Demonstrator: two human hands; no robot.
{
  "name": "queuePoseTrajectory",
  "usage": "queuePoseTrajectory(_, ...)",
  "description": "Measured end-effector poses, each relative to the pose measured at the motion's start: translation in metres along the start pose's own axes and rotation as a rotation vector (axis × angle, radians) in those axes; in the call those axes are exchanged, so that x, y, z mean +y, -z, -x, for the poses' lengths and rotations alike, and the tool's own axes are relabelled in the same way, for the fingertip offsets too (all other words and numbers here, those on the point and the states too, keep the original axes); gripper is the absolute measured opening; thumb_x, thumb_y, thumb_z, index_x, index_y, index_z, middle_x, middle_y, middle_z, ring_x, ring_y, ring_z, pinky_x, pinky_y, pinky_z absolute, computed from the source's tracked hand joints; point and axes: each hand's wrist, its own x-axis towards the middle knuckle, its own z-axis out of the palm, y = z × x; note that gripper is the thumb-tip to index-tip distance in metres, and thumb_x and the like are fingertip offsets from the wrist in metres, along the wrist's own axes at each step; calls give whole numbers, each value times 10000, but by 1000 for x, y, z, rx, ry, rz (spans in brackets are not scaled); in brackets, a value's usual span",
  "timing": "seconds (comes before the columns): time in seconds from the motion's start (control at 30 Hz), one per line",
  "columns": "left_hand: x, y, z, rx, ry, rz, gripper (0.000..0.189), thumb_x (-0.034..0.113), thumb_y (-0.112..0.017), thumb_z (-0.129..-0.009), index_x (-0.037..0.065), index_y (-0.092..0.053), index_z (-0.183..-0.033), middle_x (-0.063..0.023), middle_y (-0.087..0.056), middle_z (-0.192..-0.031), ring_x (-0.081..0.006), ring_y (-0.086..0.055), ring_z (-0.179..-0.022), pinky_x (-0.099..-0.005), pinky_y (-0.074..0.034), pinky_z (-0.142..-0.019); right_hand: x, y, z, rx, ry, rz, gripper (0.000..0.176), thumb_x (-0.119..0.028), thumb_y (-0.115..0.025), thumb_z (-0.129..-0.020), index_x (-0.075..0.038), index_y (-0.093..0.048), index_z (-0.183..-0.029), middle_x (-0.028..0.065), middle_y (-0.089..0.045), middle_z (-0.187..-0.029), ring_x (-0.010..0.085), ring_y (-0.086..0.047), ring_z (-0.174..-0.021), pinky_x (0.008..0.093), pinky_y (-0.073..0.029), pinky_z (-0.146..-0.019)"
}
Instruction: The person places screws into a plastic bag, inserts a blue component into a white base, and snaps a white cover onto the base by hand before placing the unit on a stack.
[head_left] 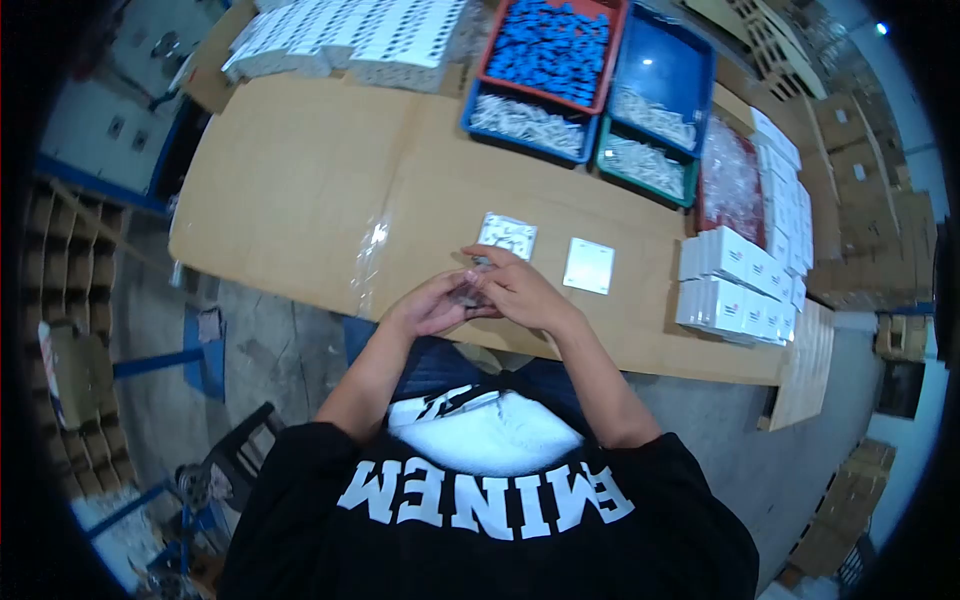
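Note:
My left hand (436, 304) is cupped with its palm turned up, just over the table's near edge. Over it lies my right hand (522, 293), its fingers bent and meeting the left hand's fingers. Something small, greyish and partly see-through shows between them, mostly hidden by the fingers. Just beyond my right fingers is a square white packet or card with small dark marks (508, 233). A plain white square card (588, 266) lies flat to the right of it.
Ahead are a red tray of blue pieces (548, 50), a blue bin (525, 125) and a green bin (645, 167) of white pieces. White boxes (735, 285) are stacked at right, more (350, 40) at far left. A red bin (732, 180) holds clear bags.

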Motion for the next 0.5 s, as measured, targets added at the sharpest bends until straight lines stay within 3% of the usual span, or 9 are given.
queuePoseTrajectory(0.03,-1,2,-1,-4,9,20,483,340,-584,-1077,28,-547,-1444,-132,-635,-1350,-295,-601,-1290,-472,-488,-1110,-2,6,1,-21,-58,-156,387,-277,-553,-1087,58,-747,-1074,172,-558,-1498,303,-583,-1307,393,-476,-1079)
queuePoseTrajectory(0.07,-1,2,-1,-9,-1,57,535,349,-592,-1068,21,-514,-1483,-141,-623,-1364,-282,-617,-1244,-468,-489,-1103,9,7,2,49,-83,-327,343,-244,-561,-1089,45,-745,-1087,149,-647,-1381,224,-641,-1190,352,-513,-1010)
queuePoseTrajectory(0.1,1,3,-1,-33,15,50,535,349,-592,-1068,21,-514,-1483,-141,-623,-1364,-282,-617,-1244,-468,-489,-1103,17,17,4,75,-88,-312,343,-244,-561,-1089,45,-745,-1087,149,-647,-1381,224,-641,-1190,352,-513,-1010)
queuePoseTrajectory(0.17,4,3,-2,-61,49,-13,595,405,-586,-1055,47,-483,-1518,-137,-619,-1376,-251,-633,-1173,-502,-434,-1148,28,43,3,212,-234,-361,285,-222,-589,-1079,18,-738,-1118,115,-736,-1175,173,-667,-1087,317,-530,-943)
queuePoseTrajectory(0.2,4,1,-2,-24,54,-9,628,412,-596,-1047,47,-461,-1539,-134,-620,-1366,-234,-646,-1105,-501,-444,-1135,31,58,3,303,-271,-196,239,-192,-621,-1059,5,-731,-1135,87,-764,-1012,159,-691,-1000,312,-533,-909)
queuePoseTrajectory(0.23,4,2,-3,-40,63,-17,628,412,-596,-1047,47,-461,-1539,-134,-620,-1366,-234,-646,-1105,-501,-444,-1135,40,73,4,322,-272,-188,239,-192,-621,-1059,5,-731,-1135,87,-764,-1012,159,-691,-1000,312,-533,-909)
queuePoseTrajectory(0.3,5,3,-4,-72,59,14,650,416,-597,-1047,46,-438,-1558,-134,-616,-1372,-235,-649,-1110,-514,-445,-1133,72,101,6,634,-237,-27,205,-134,-638,-1034,10,-722,-1153,83,-768,-1002,145,-697,-947,307,-544,-867)
queuePoseTrajectory(0.37,7,0,-4,-75,73,2,664,421,-600,-1046,47,-427,-1567,-136,-610,-1390,-233,-650,-1100,-517,-446,-1132,105,133,3,837,-225,20,178,-104,-624,-1005,14,-725,-1094,145,-774,-954,192,-744,-877,326,-564,-813)
queuePoseTrajectory(0.5,8,-2,-4,-54,83,5,682,434,-608,-1041,45,-424,-1570,-134,-609,-1396,-228,-646,-1083,-515,-441,-1137,136,178,-5,970,-240,51,166,-85,-624,-991,2,-734,-1080,141,-780,-964,207,-757,-881,328,-572,-811)
